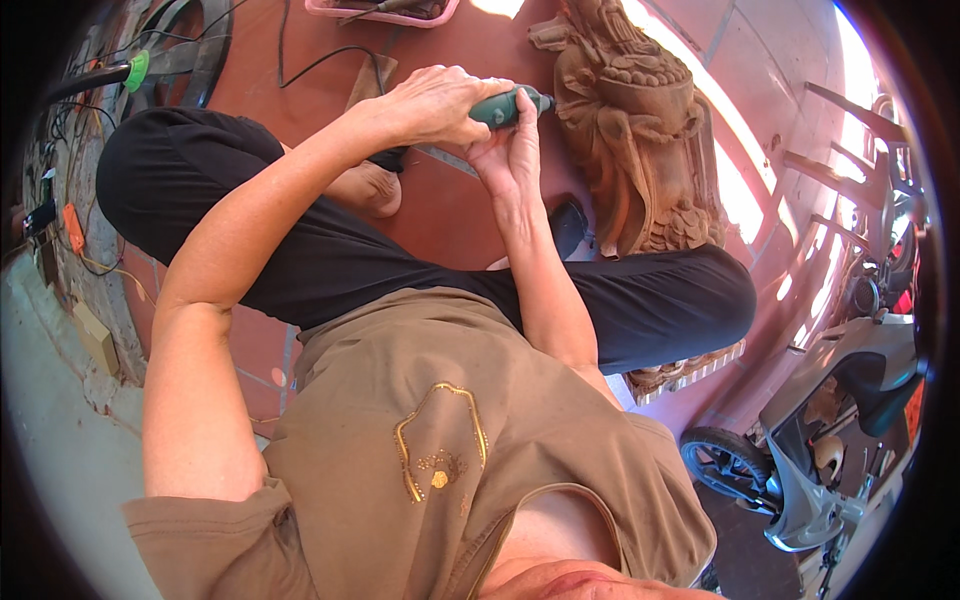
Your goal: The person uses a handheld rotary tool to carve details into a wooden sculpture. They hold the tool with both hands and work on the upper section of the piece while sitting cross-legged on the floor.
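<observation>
A green rotary tool (497, 109) points its dark tip right, at the side of a carved brown wooden statue (640, 130) lying on the tiled floor. Over the tool's rear part, my left hand (437, 104) is closed with its fingers wrapped across the top. My right hand (508, 150) cups the tool from below, its thumb pressed over the front end near the tip. Whether the tip touches the wood I cannot tell. The statue shows carved folds, with rounded shapes at its upper and lower parts.
A pink basket (385, 14) of tools stands at the far edge, near a black cable (312, 72) and a wooden block (368, 82). My crossed legs in black trousers (650, 305) flank the work. Wooden chairs (835, 175) and a scooter (830, 440) stand right. An orange connector (73, 228) hangs left.
</observation>
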`<control>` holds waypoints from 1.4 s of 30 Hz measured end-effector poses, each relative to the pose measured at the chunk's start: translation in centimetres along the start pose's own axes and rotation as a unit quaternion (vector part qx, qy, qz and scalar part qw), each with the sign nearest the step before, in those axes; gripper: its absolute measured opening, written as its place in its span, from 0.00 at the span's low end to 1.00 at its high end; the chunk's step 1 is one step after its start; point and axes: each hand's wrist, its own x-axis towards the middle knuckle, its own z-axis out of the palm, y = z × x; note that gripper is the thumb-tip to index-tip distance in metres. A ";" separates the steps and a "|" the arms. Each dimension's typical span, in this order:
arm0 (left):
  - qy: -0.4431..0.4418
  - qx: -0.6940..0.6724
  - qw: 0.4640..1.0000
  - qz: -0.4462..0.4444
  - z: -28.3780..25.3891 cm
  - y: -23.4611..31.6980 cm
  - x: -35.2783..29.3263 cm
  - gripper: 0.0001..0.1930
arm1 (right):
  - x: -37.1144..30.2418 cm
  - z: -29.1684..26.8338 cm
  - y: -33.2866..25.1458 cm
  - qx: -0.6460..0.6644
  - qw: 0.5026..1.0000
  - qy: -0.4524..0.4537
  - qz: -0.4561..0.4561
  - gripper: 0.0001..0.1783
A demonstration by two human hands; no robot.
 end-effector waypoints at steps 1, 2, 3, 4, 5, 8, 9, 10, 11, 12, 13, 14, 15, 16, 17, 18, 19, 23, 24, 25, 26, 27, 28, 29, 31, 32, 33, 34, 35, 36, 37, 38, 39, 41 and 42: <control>0.002 0.004 1.000 0.002 0.0 -0.1 0.0 0.33 | -0.1 0.1 0.1 -0.002 1.000 -0.002 0.001 0.21; 0.004 0.008 1.000 0.003 0.1 -0.4 -0.1 0.33 | -0.1 0.2 0.2 -0.002 1.000 -0.004 0.001 0.21; 0.006 0.012 1.000 0.005 0.0 -0.4 -0.1 0.32 | -0.1 0.3 0.2 -0.002 1.000 -0.005 0.000 0.21; -0.002 0.012 1.000 0.002 0.0 -0.3 -0.1 0.32 | -0.2 0.3 0.3 -0.001 1.000 -0.006 -0.001 0.21; -0.011 0.013 1.000 -0.001 -0.2 -0.1 0.0 0.31 | -0.3 0.3 0.3 -0.004 1.000 -0.004 0.001 0.21; -0.022 0.013 1.000 -0.006 -0.6 0.2 -0.1 0.31 | -0.3 0.2 0.2 -0.008 1.000 -0.007 0.003 0.21; -0.024 0.014 1.000 -0.009 -0.6 0.3 -0.3 0.31 | -0.2 0.1 0.4 -0.006 1.000 -0.013 0.005 0.20; -0.024 0.015 1.000 -0.007 -0.6 0.1 -0.3 0.31 | -0.2 0.1 0.5 -0.004 1.000 -0.019 0.006 0.20; -0.023 0.017 1.000 -0.006 -0.5 -0.1 -0.3 0.31 | -0.2 0.0 0.5 -0.001 1.000 -0.022 0.009 0.20; -0.023 0.017 1.000 -0.004 -0.3 -0.2 -0.2 0.31 | -0.3 0.1 0.5 0.003 1.000 -0.022 0.010 0.20; -0.023 0.021 1.000 -0.004 -0.2 -0.3 -0.1 0.31 | -0.4 0.1 0.6 0.006 1.000 -0.023 0.012 0.20; -0.022 0.024 0.999 -0.005 -0.1 -0.4 -0.1 0.31 | -0.3 -0.1 0.6 0.007 1.000 -0.022 0.015 0.19; -0.022 0.030 0.999 -0.007 -0.2 -0.4 -0.2 0.32 | -0.3 -0.1 0.8 0.010 0.999 -0.023 0.020 0.19; -0.025 0.032 0.999 -0.011 -0.4 -0.3 -0.3 0.32 | -0.3 0.0 0.9 0.013 0.999 -0.024 0.025 0.19; -0.028 0.033 0.999 -0.016 -0.7 -0.2 -0.6 0.32 | -0.2 0.0 1.0 0.013 0.999 -0.023 0.026 0.19; -0.032 0.031 0.999 -0.017 -0.8 0.0 -0.6 0.32 | -0.3 0.1 1.0 0.012 0.999 -0.019 0.025 0.19; -0.033 0.025 0.999 -0.024 -0.9 0.3 -0.7 0.32 | -0.4 0.1 0.9 0.011 1.000 -0.014 0.023 0.19; -0.004 0.018 1.000 -0.021 -0.9 0.5 -1.0 0.32 | -0.8 0.8 0.5 0.006 1.000 -0.019 0.014 0.19; 0.012 0.019 1.000 -0.011 -0.8 0.4 -1.0 0.32 | -0.8 0.9 0.4 0.003 1.000 -0.022 0.010 0.19; 0.013 0.015 1.000 -0.003 -0.8 0.4 -0.9 0.32 | -0.8 1.0 0.2 -0.001 1.000 -0.025 0.005 0.19; 0.015 0.012 1.000 0.006 -0.8 0.3 -0.8 0.32 | -0.9 1.1 0.2 0.004 1.000 -0.020 -0.001 0.19; 0.017 0.008 1.000 0.015 -0.7 0.4 -0.7 0.32 | -1.0 1.1 0.1 0.008 1.000 -0.015 -0.007 0.19; 0.016 0.006 1.000 0.013 -0.7 0.4 -0.6 0.31 | -1.0 1.1 -0.1 0.013 1.000 -0.009 -0.014 0.19; 0.016 0.005 1.000 0.011 -0.7 0.6 -0.6 0.31 | -1.0 1.0 -0.2 0.011 1.000 -0.010 -0.012 0.19; 0.021 0.008 1.000 0.009 -0.6 0.6 -0.5 0.31 | -1.0 0.8 -0.3 0.008 1.000 -0.014 -0.006 0.19; 0.027 0.012 1.000 0.010 -0.5 0.5 -0.4 0.31 | -0.9 0.9 -0.4 0.002 1.000 -0.014 -0.007 0.19; 0.033 0.016 0.999 0.011 -0.3 0.3 -0.4 0.31 | -0.9 0.9 -0.4 -0.004 1.000 -0.014 -0.008 0.19; 0.035 0.016 0.999 0.015 -0.2 0.2 -0.3 0.31 | -0.8 1.0 -0.4 -0.010 1.000 -0.014 -0.008 0.19; 0.038 0.016 0.999 0.019 0.0 0.0 -0.2 0.31 | -0.9 1.0 -0.5 -0.005 1.000 -0.021 -0.006 0.19; 0.042 0.015 0.999 0.024 0.0 -0.1 -0.1 0.31 | -0.9 1.0 -0.6 -0.001 1.000 -0.028 -0.005 0.19; 0.039 0.013 0.999 0.023 0.1 0.0 0.0 0.31 | -1.0 1.0 -0.7 0.003 0.999 -0.035 -0.004 0.19; 0.037 0.010 0.999 0.022 0.0 0.1 0.1 0.32 | -1.0 1.0 -0.8 0.005 0.999 -0.032 -0.006 0.19; 0.035 0.008 0.999 0.021 0.0 0.2 0.2 0.32 | -1.0 1.0 -0.8 0.006 1.000 -0.029 -0.008 0.19; 0.035 0.003 0.999 0.022 0.0 0.2 0.3 0.33 | -1.1 1.2 -0.9 0.004 1.000 -0.025 -0.012 0.19; 0.034 0.000 0.999 0.023 0.0 0.2 0.4 0.33 | -1.3 1.5 -1.0 0.001 1.000 -0.023 -0.014 0.19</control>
